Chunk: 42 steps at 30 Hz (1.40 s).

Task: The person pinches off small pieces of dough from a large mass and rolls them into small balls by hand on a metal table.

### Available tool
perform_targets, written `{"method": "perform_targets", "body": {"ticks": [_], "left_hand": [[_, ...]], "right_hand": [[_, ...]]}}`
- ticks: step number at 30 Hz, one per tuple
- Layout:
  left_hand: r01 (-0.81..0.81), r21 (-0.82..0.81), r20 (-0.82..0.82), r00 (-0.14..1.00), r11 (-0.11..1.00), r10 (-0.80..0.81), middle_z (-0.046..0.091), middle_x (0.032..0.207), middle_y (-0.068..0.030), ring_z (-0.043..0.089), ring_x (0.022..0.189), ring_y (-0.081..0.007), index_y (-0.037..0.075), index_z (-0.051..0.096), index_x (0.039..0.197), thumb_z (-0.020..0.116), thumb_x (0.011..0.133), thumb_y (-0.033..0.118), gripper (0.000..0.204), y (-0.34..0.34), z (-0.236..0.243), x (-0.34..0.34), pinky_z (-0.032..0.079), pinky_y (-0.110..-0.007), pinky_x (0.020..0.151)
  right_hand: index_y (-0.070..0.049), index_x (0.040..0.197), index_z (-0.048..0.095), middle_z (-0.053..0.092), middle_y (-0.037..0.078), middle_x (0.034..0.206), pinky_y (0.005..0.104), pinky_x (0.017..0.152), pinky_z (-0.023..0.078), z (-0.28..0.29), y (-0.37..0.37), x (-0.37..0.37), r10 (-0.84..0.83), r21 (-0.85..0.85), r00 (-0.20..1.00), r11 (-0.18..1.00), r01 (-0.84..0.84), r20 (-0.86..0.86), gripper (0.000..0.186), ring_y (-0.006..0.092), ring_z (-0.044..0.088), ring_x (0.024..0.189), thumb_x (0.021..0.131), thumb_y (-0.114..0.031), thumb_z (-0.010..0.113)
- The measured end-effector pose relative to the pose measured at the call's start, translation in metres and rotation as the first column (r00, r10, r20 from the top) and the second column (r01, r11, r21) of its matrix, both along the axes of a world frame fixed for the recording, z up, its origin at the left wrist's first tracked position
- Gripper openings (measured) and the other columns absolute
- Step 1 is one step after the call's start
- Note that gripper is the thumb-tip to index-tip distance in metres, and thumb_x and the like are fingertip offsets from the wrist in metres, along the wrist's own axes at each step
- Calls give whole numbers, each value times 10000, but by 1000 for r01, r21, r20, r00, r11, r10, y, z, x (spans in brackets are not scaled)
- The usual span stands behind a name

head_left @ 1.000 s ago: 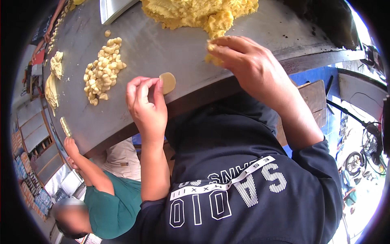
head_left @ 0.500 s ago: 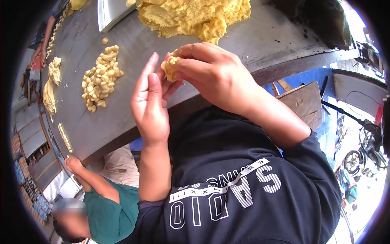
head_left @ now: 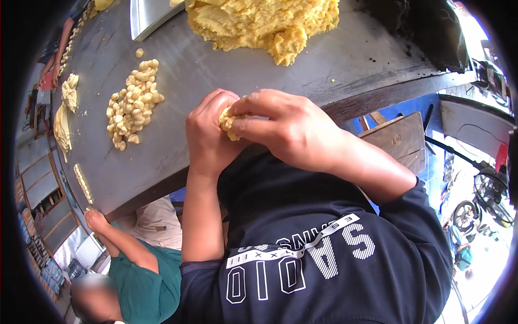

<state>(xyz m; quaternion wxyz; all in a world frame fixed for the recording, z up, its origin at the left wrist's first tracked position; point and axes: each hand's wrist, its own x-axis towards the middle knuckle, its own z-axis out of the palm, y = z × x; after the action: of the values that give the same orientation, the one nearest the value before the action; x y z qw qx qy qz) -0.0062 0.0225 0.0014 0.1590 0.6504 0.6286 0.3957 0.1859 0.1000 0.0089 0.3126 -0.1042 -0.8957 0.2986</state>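
Observation:
My left hand (head_left: 208, 135) is curled closed around a small lump of crumbly yellow paste (head_left: 227, 125), just over the metal table's front edge. My right hand (head_left: 291, 127) presses its bent fingers onto the same lump, overlapping the left. Whether a pale disc of dough is inside my left palm I cannot tell. Beyond them lies a big mound of yellow paste (head_left: 259, 21). To the left is a heap of small pale dough balls (head_left: 132, 105).
Metal table (head_left: 178, 70) with a tray (head_left: 148, 16), dough strips (head_left: 65, 127) and dark sheet (head_left: 415, 29). A co-worker (head_left: 145, 281) in green works at lower left; another person's hands (head_left: 51, 70) are at upper left. Wooden board (head_left: 396, 137) and motorbike (head_left: 480, 202) at right.
My right hand came leftward from near the mound with paste to meet my left hand. My left fingers, upright half a second ago, have curled around the lump. The pale disc seen earlier is hidden.

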Motion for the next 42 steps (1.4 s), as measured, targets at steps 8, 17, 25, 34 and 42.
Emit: {"method": "perform_targets", "body": {"ticks": [8, 17, 25, 34, 42], "left_hand": [[183, -103, 240, 958, 978, -154, 763, 921, -84, 751, 836, -383, 70, 713, 970, 1140, 568, 388, 667, -21, -4, -5, 603, -457, 765], [74, -212, 18, 997, 975, -71, 739, 908, -98, 727, 763, -330, 52, 711, 1053, 1071, 754, 450, 615, -20, 5, 2, 590, -439, 721], [120, -235, 449, 894, 964, -2, 687, 938, -14, 631, 814, -127, 4, 721, 1217, 811, 1073, 533, 556, -22, -1, -13, 518, -279, 761], [67, -190, 582, 811, 980, 58, 653, 895, 7, 501, 744, -44, 24, 744, 1170, 682, 1188, 391, 373, -25, -3, -5, 412, -238, 676], [65, -182, 426, 904, 981, 19, 761, 890, -42, 735, 793, -147, 54, 729, 1000, 1107, 701, 152, 492, -25, -13, 1, 593, -326, 730]], "right_hand": [[-115, 1309, 801, 738, 114, 1275, 457, 984, 616, 25, 16, -2, -144, -306, 988, 940, 153, 52, 631, 358, 738, 1158, 703, -26, 951], [-85, 1304, 811, 750, 137, 1323, 469, 1056, 611, 29, 13, -13, -159, -64, 986, 985, 162, 44, 485, 384, 729, 1239, 827, -58, 889], [-99, 1238, 830, 779, 107, 1233, 471, 991, 625, -11, 39, 25, -287, -116, 948, 946, 304, 140, 306, 357, 748, 1155, 955, -208, 873], [-96, 1215, 835, 790, 100, 1196, 469, 961, 629, -11, 39, 26, -266, -131, 963, 954, 270, 48, 308, 351, 748, 1109, 926, -180, 900], [-88, 1330, 817, 782, 155, 1267, 458, 1003, 645, 14, 19, 14, -113, -352, 993, 929, 119, 37, 611, 388, 775, 1187, 743, -50, 980]]}}
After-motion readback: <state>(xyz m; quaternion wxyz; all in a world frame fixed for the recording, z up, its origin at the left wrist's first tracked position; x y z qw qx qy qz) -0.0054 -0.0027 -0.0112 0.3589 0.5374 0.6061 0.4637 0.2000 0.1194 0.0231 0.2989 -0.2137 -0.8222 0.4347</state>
